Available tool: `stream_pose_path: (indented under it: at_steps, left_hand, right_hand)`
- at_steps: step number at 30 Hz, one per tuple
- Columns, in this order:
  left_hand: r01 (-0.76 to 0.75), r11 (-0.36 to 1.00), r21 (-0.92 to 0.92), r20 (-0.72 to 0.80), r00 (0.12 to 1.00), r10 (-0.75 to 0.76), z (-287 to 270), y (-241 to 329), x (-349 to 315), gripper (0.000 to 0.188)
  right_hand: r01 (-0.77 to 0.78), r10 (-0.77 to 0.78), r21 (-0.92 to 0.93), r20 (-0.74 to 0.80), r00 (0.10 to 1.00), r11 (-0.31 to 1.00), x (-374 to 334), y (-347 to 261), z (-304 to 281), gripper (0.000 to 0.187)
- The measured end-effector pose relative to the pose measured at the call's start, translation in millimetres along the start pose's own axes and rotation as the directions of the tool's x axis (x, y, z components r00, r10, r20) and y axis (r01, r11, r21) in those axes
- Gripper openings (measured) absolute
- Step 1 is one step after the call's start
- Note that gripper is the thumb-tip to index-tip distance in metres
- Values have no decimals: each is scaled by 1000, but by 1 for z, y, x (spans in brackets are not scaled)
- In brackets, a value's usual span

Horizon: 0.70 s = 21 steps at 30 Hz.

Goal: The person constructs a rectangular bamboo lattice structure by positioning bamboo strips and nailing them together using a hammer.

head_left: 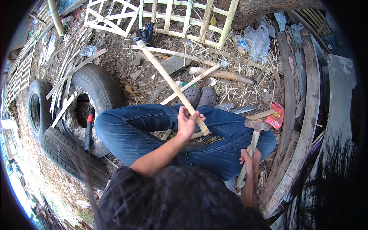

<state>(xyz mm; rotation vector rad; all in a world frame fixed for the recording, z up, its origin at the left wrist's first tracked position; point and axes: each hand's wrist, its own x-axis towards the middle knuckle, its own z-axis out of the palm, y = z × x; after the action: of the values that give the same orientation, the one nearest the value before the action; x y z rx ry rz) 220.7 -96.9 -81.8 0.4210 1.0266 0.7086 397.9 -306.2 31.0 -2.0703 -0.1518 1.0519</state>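
My left hand (pixel 186 125) is closed round the lower part of a pale, flat bamboo strip (pixel 165 76) above my lap. The strip slants away from me to the far left, its near end by my thigh. My right hand (pixel 250 159) grips the wooden handle of a hammer (pixel 257 125) near my right knee. Its metal head points up and away from me. Beyond my knees lies another bamboo strip (pixel 191 84), crossing behind the held one. A thicker round bamboo piece (pixel 222 73) rests on the ground past a pair of grey clogs (pixel 207 97).
Old tyres (pixel 103 86) stand at my left, with split strips (pixel 71 65) and a red-and-black handled tool (pixel 89 128) on them. A bamboo lattice (pixel 176 18) lies at the far side. Long planks (pixel 310 88) line the right, near a red packet (pixel 276 115) and plastic bags (pixel 257 42).
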Motion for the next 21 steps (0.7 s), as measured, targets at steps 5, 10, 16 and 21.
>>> stream_pose_path:
  at_steps: [5,10,16,21]
  left_hand:
    - [-6,985,170,308,950,-48,45,2,-16,20]
    - [-152,961,233,491,871,19,118,6,28,24]
    - [-566,681,465,796,605,-40,149,4,73,83]
    - [-297,670,680,600,751,-277,62,8,88,74]
  right_hand:
    - [0,0,-22,-4,1000,1000,1,3,-1,17]
    - [-2,2,-1,-28,1000,1000,-1,2,0,16]
    - [21,-22,46,5,1000,999,1,-1,6,16]
    - [1,0,54,-7,1000,999,1,5,-6,15]
